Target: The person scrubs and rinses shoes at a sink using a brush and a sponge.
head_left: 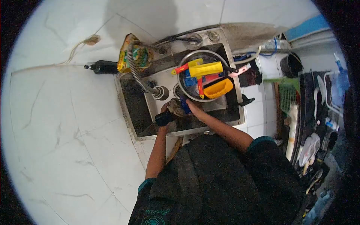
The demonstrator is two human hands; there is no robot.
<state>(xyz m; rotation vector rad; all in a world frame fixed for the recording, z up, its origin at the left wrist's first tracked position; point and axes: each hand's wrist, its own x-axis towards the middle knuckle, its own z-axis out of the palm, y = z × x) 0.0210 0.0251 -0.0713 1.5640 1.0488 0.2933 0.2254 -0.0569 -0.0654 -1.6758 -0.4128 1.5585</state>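
Over the near part of the sink, my left hand [164, 108] is closed around a piece with a brownish, shiny body [175, 107] and a black end [164, 118]; I cannot tell its exact kind. My right hand [192, 108] presses a blue scrubber [185, 104] against the right side of that body, fingers partly hidden. Just beyond my right hand, a round steel bowl [181, 87] holds several yellow, red, orange and blue plastic-handled utensils. The steel sink [131, 112] surrounds both hands.
A flexible grey tap hose [134, 71] arches over the sink's left side by a yellow-green packet [139, 58]. A black bottle [105, 67] lies on the tiled counter [48, 108]. At right stands a rack [307, 112] with utensils; a dark bucket [291, 65] is behind it.
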